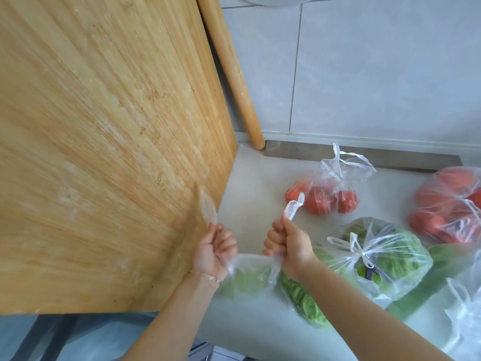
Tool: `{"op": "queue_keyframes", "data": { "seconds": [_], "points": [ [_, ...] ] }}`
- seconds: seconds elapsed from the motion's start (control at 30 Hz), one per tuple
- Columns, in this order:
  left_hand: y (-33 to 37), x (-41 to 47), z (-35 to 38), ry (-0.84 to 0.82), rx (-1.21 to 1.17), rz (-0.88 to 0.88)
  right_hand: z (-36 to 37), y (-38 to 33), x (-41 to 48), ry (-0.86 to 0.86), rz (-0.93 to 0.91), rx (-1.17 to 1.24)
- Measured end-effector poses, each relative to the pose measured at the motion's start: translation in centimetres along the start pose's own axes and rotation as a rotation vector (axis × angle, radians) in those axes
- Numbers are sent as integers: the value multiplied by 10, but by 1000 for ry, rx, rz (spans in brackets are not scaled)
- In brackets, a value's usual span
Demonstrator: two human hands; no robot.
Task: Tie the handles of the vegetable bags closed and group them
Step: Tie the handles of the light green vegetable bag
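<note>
Head view, left hand (214, 250), right hand (287, 246) gripping bag handles (293, 207)

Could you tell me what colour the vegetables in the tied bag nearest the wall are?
Red, showing through the small clear plastic bag; head view.

The clear bag of leafy greens (250, 280) sits at the near edge, not yet knotted, with its 2 handles drawn up and apart: the left handle (208, 212) is gripped by the left hand (213, 251), the right handle (294, 207) by the right hand (286, 246). Just beside it on the right lies the knotted greens bag (377, 256), its handles tied in a bow. Further back stands the small tomato bag (330, 188), tied at the top, with the large tomato bag (447, 204) at the right edge and a white bag (466, 316) at the lower right.
</note>
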State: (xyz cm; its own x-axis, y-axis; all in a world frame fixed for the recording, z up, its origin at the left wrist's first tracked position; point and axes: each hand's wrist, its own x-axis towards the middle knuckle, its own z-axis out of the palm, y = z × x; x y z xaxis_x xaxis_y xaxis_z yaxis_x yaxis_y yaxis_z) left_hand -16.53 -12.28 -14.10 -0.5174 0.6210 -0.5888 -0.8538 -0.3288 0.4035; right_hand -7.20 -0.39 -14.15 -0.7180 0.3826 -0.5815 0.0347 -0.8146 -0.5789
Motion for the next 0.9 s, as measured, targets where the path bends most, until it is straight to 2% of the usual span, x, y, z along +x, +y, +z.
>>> {"op": "queue_keyframes", "data": {
  "seconds": [0.1,0.17,0.3,0.4,0.6,0.7,0.9],
  "points": [
    [-11,5,-2,106,458,-93,-6,13,9,67,122,-282],
    [-19,3,1,158,596,-95,-8,19,11,126,159,-449],
    [-27,1,-3,250,794,38,-12,30,11,146,110,-645],
    [-31,0,-8,299,823,78,-14,36,8,80,40,-728],
    [-37,0,-4,332,818,-9,-14,42,-9,-106,-178,-850],
    [-38,-3,2,313,786,-33,-19,41,-18,-166,-270,-774],
    [-41,-8,8,242,837,-18,-24,32,-21,-144,-269,-575]
  ]
}}
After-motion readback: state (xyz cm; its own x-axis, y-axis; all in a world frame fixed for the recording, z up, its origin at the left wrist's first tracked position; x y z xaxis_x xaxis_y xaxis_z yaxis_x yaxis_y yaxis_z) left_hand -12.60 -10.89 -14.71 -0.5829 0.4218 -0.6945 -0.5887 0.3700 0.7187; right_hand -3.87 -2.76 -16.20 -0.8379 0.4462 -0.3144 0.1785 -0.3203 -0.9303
